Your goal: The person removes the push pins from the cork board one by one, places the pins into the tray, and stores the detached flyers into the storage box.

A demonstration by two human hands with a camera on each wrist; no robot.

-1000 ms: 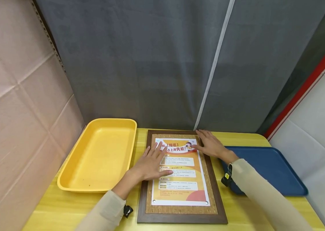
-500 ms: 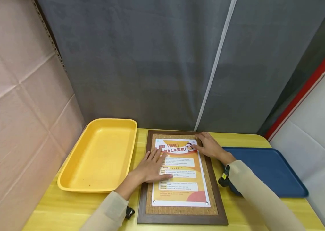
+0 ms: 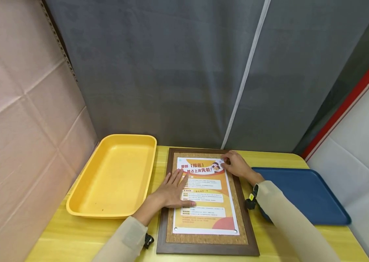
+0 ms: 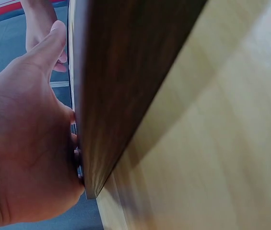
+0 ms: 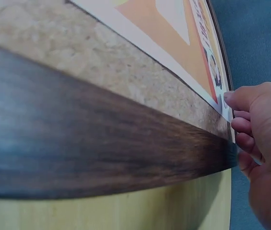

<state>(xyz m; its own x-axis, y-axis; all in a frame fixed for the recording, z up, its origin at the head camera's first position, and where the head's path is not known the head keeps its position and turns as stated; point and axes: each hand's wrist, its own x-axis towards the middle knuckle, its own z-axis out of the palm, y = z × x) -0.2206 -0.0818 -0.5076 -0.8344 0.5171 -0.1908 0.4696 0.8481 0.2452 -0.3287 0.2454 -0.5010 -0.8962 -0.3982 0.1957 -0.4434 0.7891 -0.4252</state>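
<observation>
A printed poster (image 3: pixel 204 214) lies on a cork board (image 3: pixel 207 238) with a dark brown frame (image 3: pixel 208 249). Two round silver thumbtacks sit in its lower corners, one of them the lower right thumbtack (image 3: pixel 235 231). My left hand (image 3: pixel 173 193) lies spread across the poster's left side, its heel over the frame edge, also seen in the left wrist view. At the poster's upper right corner, my right hand (image 3: pixel 237 165) has its fingers curled in. Its thumb (image 5: pixel 243 98) is on a small pale round thumbtack head there, partly hidden by the thumb.
A yellow tray (image 3: pixel 114 214) stands left of the board on the yellow wood-grain table (image 3: pixel 73 236). To the right lies a blue tray (image 3: pixel 302 196), partly behind the right forearm. A grey curtain (image 3: pixel 171 72) hangs directly behind the table.
My right hand's fingers, first stretched over the frame's top right corner, have drawn in and curled toward the thumb. My left hand has slid slightly down the poster, uncovering more of its title.
</observation>
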